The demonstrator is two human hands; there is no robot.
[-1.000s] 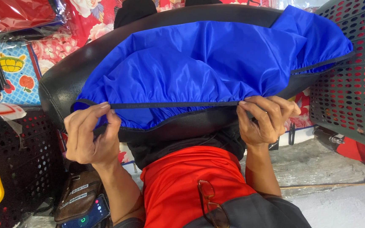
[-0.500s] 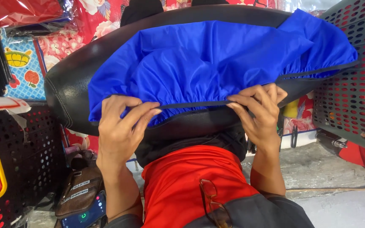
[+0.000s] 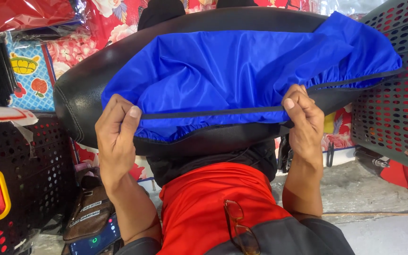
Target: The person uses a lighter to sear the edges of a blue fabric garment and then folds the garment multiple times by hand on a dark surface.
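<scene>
A black padded seat [image 3: 86,94] lies across my lap, its long side running left to right. A shiny blue fabric cover [image 3: 242,71] with a dark elastic hem is draped over most of it. My left hand [image 3: 116,134] is fisted on the hem near the seat's left end. My right hand [image 3: 303,120] grips the same hem further right. The hem is stretched straight and taut between both fists. The seat's left end and lower edge stay bare black.
A grey perforated plastic basket [image 3: 393,104] stands at the right, a black one [image 3: 29,170] at the left. Floral wrapped packages [image 3: 38,71] sit behind. A brown sandal [image 3: 88,215] and a phone [image 3: 93,241] lie on the concrete floor. Glasses [image 3: 237,226] hang on my red shirt.
My hands have spread apart along the hem, the left going leftward and the right rightward. The hem is now pulled straighter and lower over the seat's near edge.
</scene>
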